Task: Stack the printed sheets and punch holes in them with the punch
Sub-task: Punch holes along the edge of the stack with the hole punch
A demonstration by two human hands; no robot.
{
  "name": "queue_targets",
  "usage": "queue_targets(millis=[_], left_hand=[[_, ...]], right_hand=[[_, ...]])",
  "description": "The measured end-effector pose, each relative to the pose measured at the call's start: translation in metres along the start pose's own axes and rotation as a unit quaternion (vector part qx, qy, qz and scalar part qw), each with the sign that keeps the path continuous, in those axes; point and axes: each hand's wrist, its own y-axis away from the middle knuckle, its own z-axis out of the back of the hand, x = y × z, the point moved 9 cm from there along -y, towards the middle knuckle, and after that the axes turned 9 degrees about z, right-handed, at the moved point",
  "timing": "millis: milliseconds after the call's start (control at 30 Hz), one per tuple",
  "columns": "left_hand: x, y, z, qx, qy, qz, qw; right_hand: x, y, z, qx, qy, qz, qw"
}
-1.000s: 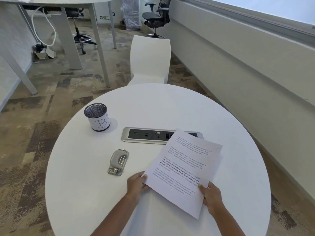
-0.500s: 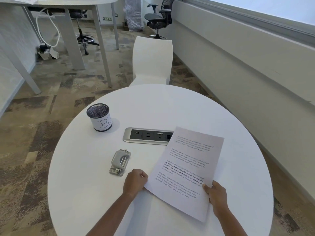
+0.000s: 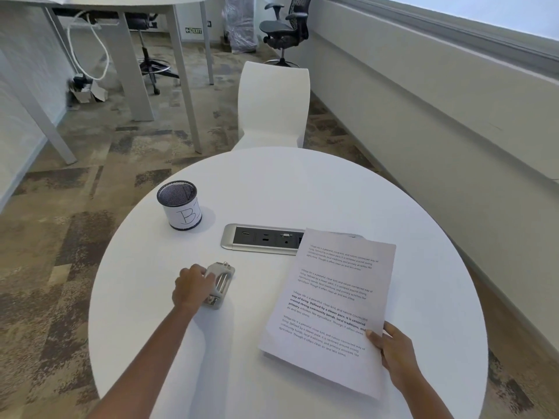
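A stack of printed sheets (image 3: 332,300) lies slightly lifted over the right half of the round white table (image 3: 272,192). My right hand (image 3: 393,352) pinches its lower right edge, thumb on top. A small grey metal hole punch (image 3: 222,282) sits left of the sheets. My left hand (image 3: 192,287) is wrapped over the punch's left side, fingers curled on it. The punch rests on the table, apart from the paper.
A mesh pen cup (image 3: 179,204) labelled "B" stands at the back left. A silver socket panel (image 3: 260,238) is set into the table's middle, its right end under the sheets. A white chair (image 3: 273,107) stands behind the table.
My left hand let go of the sheets' left edge and moved up-left onto the punch. My right hand still holds the sheets, now shifted a bit right.
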Motion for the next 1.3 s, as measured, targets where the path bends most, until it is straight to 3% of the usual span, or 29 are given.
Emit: queue_targets(millis=[233, 433, 633, 900, 1300], left_hand=[[0.003, -0.014, -0.013, 0.137, 0.143, 0.016, 0.98], [-0.002, 0.006, -0.03, 0.231, 0.199, 0.022, 0.952], [-0.008, 0.029, -0.058, 0.315, 0.292, 0.034, 0.902], [-0.019, 0.038, -0.077, 0.37, 0.383, 0.051, 0.845], [-0.03, 0.042, -0.085, 0.384, 0.361, 0.019, 0.85]], right_hand=[[0.003, 0.005, -0.005, 0.011, -0.007, 0.0, 1.0], [0.004, 0.007, -0.011, 0.046, -0.013, 0.001, 0.999], [0.007, 0.01, -0.019, 0.079, -0.035, -0.002, 0.996], [0.019, 0.018, -0.022, 0.089, -0.009, 0.009, 0.996], [0.034, 0.024, -0.03, 0.113, 0.014, 0.053, 0.992]])
